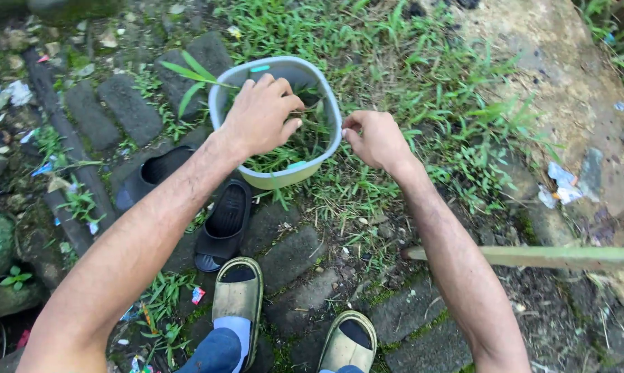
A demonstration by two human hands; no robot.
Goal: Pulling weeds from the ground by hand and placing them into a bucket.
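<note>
Looking down from the head camera: a grey plastic basin (219, 103) of pulled grass (305, 141) sits on the ground ahead of two sandalled feet. The left hand (260, 114) hovers directly over the basin's near-left side, fingers curled together; whether its grip pinches any blades cannot be told. The right hand (374, 138) is just beside the basin's right rim, fingertips pinched together, apparently on something small. A black slipper (223, 224) lies below the basin.
</note>
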